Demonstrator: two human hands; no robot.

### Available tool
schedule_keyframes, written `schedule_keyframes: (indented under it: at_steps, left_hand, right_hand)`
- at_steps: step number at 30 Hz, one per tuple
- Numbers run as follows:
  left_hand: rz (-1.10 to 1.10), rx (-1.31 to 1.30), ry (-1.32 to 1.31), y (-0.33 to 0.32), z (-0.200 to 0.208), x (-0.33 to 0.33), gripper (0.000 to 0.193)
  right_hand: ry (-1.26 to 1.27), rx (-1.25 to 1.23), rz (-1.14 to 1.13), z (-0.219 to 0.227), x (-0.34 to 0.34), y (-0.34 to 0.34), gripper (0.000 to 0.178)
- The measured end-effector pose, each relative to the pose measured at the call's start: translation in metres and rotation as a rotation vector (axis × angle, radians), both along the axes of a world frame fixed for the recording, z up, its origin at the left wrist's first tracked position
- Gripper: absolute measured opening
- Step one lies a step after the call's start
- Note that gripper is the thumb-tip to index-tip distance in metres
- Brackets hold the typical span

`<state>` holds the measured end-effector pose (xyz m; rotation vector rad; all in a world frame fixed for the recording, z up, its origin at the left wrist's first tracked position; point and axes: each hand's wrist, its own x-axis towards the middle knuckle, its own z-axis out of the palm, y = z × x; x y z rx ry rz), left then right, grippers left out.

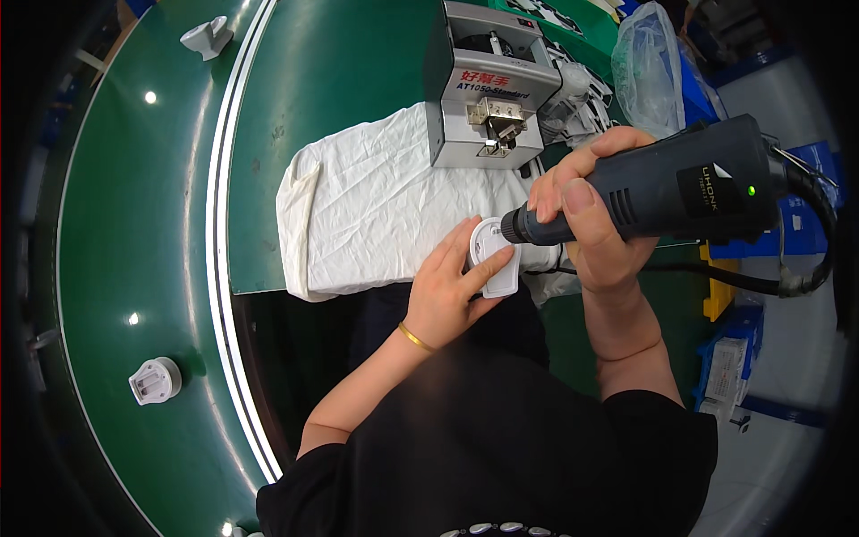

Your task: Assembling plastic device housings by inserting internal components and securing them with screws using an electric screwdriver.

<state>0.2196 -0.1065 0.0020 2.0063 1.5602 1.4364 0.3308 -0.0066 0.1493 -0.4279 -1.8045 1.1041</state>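
Observation:
My right hand [598, 201] is wrapped round a dark electric screwdriver [684, 183] with a green light near its cable end. The tool's tip points left and down into a white plastic housing [497, 283], rounded at one end. My left hand [450, 282] grips that housing from its left side, thumb across its face, near the front edge of a white cloth [376, 206]. The screw or bit under the tip is too small to make out.
A grey metal machine [488, 89] stands behind the cloth. Left, a green conveyor belt [134, 224] carries white plastic parts, one a battery-type housing [156, 381]. A clear plastic bag [649, 67] and blue bins [801, 210] are at right; the tool's black cable [823, 251] loops there.

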Motion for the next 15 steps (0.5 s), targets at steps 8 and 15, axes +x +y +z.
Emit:
schedule_keyframes:
  at_steps: [8,15]
  left_hand:
    - [0.004,-0.007,-0.008,-0.0003,0.0,0.0007,0.071]
    - [0.01,-0.01,0.017,0.0009,-0.0023,0.0009,0.071]
  right_hand:
    - [-0.031,-0.011,-0.002,-0.0051,-0.0018,0.003,0.036]
    - [-0.016,-0.02,-0.028,-0.0066,-0.0031,0.0048,0.037]
